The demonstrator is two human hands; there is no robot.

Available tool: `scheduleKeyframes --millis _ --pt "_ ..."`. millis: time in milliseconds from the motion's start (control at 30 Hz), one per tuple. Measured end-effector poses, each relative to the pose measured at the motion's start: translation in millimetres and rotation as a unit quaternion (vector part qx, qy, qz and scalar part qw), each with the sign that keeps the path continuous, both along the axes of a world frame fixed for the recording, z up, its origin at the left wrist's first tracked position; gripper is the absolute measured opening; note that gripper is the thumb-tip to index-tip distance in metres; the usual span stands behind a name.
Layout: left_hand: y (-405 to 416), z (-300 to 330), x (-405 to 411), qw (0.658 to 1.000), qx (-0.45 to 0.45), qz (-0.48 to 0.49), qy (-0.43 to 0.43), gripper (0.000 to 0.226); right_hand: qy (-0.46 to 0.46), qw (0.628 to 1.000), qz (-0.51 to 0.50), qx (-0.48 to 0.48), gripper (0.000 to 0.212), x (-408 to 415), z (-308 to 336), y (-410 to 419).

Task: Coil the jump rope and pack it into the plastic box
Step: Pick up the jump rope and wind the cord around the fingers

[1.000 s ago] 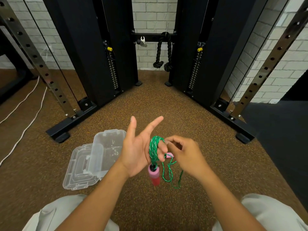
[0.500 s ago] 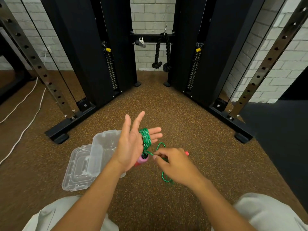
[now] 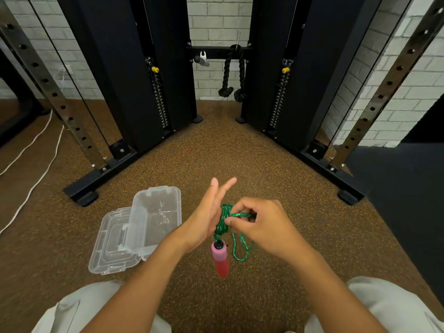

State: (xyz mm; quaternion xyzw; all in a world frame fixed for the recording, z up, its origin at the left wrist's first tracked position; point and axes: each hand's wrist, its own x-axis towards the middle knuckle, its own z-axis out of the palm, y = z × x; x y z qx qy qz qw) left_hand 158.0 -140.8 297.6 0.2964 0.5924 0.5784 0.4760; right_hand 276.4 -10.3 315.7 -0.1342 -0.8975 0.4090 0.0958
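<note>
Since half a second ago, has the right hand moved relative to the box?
Yes. The right hand has risen from below the green coil to beside it, away from the plastic box.

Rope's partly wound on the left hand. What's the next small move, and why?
Probably one more wrap: the right hand pinches the green rope beside the coil on the open left hand, while a slack loop and the pink handle hang below, uncoiled.

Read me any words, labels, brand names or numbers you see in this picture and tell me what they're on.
No legible text.
Left weight stack: markings too small to read.
Right weight stack: markings too small to read.
Plastic box, jump rope, pink handle: no print visible.
</note>
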Motion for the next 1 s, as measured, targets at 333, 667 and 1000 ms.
scheduleKeyframes --millis 333,667,1000 --pt "0 8 2 0.998 -0.014 -0.06 -0.027 0.092 0.039 0.995 -0.046 -0.083 0.012 -2 -6 10" --pt "-6 14 -7 0.962 0.138 0.042 -0.233 0.096 0.026 0.997 -0.061 -0.05 0.02 -6 -22 10" --pt "-2 11 -9 0.967 0.132 0.107 -0.188 0.085 -0.067 0.997 -0.028 -0.005 0.03 -11 -34 -10"
